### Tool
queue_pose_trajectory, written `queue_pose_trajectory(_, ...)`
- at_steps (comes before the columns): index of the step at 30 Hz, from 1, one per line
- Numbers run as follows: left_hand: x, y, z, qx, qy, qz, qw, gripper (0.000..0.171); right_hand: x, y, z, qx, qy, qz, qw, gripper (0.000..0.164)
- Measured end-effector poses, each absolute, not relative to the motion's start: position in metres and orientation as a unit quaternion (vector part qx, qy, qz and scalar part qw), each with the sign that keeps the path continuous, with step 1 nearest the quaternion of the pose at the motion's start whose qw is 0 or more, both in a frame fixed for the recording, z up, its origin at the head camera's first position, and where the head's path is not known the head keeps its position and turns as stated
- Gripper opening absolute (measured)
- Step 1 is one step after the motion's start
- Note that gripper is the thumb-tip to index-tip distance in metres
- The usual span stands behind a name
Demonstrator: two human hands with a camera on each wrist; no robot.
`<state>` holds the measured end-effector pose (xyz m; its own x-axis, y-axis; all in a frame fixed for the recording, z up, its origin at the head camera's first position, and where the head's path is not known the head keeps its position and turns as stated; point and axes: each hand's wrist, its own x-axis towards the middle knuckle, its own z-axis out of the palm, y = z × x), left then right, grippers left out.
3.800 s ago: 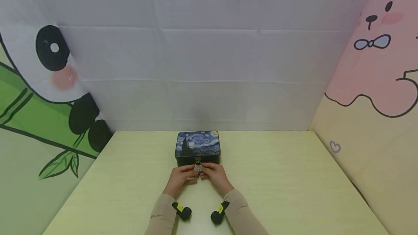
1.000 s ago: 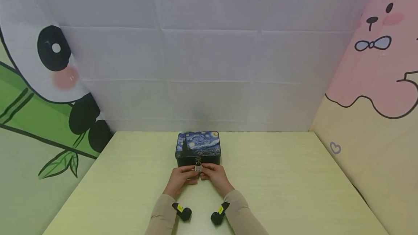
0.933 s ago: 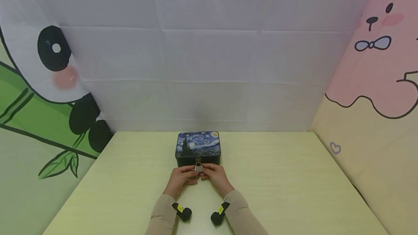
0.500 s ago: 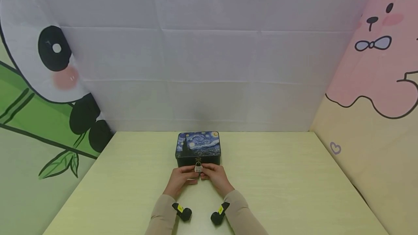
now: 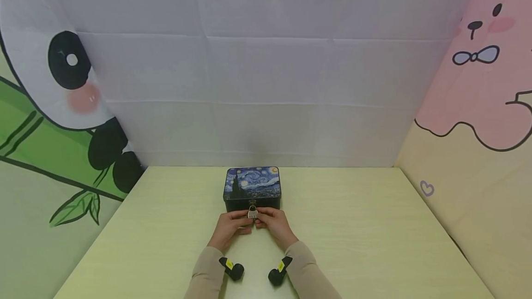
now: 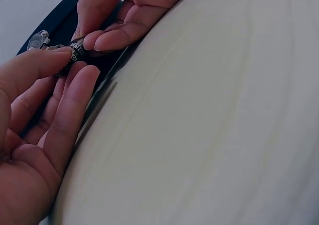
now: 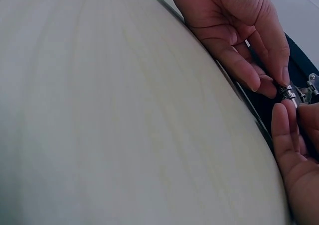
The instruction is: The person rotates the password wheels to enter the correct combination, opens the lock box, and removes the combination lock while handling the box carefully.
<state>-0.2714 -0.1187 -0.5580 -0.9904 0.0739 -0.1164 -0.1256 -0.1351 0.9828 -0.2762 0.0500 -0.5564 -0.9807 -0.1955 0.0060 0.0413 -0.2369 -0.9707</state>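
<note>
A small silver combination padlock [image 5: 252, 214] hangs at the front clasp of a tin box [image 5: 251, 183] with a blue starry-night picture on its lid. The lid is down. From the left, my left hand [image 5: 228, 226] pinches the padlock, its thumb against the body near the number dials [image 6: 76, 52] in the left wrist view. My right hand [image 5: 276, 225] pinches the padlock's other side with thumb and finger. In the right wrist view, both hands' fingertips meet around the dials [image 7: 286, 91]; the digits are too small to read. The shackle's top shows above the fingers.
The box stands on a pale wooden table [image 5: 353, 225], near its back edge. A white cloth backdrop [image 5: 266, 82] rises behind. Painted side walls flank the table. Black cameras [image 5: 237, 271] are strapped to both beige-sleeved wrists.
Both hands stay at the padlock in nearly the same pose. The box has not moved; only a tiny shift of the head view shows.
</note>
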Motion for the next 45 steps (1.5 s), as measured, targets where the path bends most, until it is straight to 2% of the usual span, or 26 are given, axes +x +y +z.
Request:
queue_pose_trajectory(26,-0.2702,-0.1190,-0.5556,-0.021,0.656,0.752,0.065,0.036,-0.2764,0.0490,-0.5557,-0.058,0.613,-0.784,0.076,0.029)
queue_pose_trajectory(35,-0.2685,-0.1176,-0.5547,-0.032,0.656,0.751,0.066,0.041,-0.2751,0.0492,-0.5573,-0.061,0.614,-0.783,0.077,0.028)
queue_pose_trajectory(45,-0.2703,-0.1193,-0.5557,-0.027,0.657,0.750,0.070,0.039,-0.2758,0.0495,-0.5561,-0.059,0.611,-0.785,0.081,0.029)
